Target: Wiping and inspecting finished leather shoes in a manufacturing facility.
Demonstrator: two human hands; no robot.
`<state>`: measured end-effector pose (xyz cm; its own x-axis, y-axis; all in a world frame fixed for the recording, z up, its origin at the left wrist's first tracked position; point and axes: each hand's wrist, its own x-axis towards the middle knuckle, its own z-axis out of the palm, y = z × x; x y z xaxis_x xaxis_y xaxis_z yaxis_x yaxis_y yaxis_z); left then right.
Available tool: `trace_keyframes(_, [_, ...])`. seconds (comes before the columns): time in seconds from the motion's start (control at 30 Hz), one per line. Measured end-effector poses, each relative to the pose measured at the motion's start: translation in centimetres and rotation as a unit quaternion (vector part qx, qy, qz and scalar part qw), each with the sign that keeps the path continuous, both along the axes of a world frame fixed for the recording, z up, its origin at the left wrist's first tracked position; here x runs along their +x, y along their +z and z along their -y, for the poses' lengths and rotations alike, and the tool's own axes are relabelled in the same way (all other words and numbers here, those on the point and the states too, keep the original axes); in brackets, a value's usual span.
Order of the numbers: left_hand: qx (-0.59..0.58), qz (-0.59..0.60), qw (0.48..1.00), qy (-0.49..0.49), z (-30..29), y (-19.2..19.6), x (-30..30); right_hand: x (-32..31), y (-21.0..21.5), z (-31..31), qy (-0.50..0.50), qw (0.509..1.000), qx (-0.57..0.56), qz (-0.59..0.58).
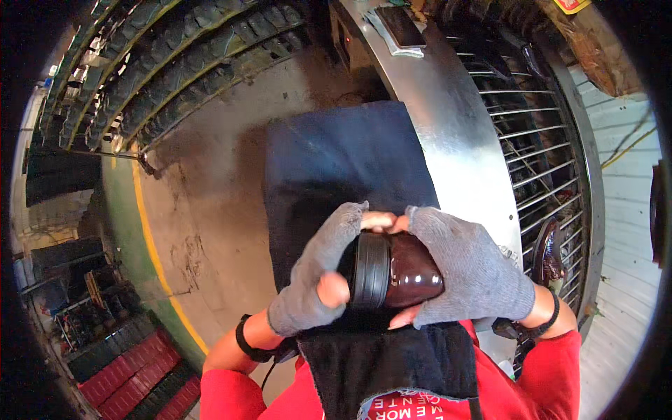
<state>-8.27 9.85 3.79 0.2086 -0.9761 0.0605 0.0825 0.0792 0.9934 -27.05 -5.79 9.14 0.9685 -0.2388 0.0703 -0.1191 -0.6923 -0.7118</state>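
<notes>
A glossy dark brown shoe (pixel 414 273) with a ribbed black sole (pixel 371 269) lies on its side between my hands, close to my body. My right hand (pixel 472 262), in a grey fingerless glove, wraps the brown upper, with fingers at its far side and the thumb at its near side. On the sole side is my left hand (pixel 318 269), gloved the same way. Its fingers curl round the far edge to meet the right fingertips, and its thumb sticks out beside the sole. A dark apron or cloth (pixel 339 150) spreads beneath and beyond the shoe.
To the right runs a shiny metal bench top (pixel 458 112) with a dark flat device (pixel 400 26) at its far end. Beside it, a barred metal rack (pixel 535 129) carries another glossy shoe (pixel 549 252). Tiered racks of dark shoes (pixel 185 59) stand far left.
</notes>
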Motion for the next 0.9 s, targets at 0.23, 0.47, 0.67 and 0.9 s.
trace_keyframes(0.23, [0.092,-0.056,0.992,0.062,1.7,0.6,-2.3,-0.8,1.3,-0.8,0.063,0.984,0.008,-0.168])
trace_keyframes(0.47, [0.020,-0.137,0.989,0.057,0.2,-0.4,-3.5,-1.9,-0.9,-1.9,0.070,0.996,-0.038,-0.031])
trace_keyframes(0.67, [-0.050,-0.078,0.993,-0.069,2.2,-1.5,-1.0,0.4,-0.1,-0.7,0.132,0.985,-0.097,-0.047])
trace_keyframes(0.9, [0.037,-0.228,0.962,0.147,4.9,-2.2,0.4,3.7,-6.0,-3.5,-0.361,0.812,0.451,0.084])
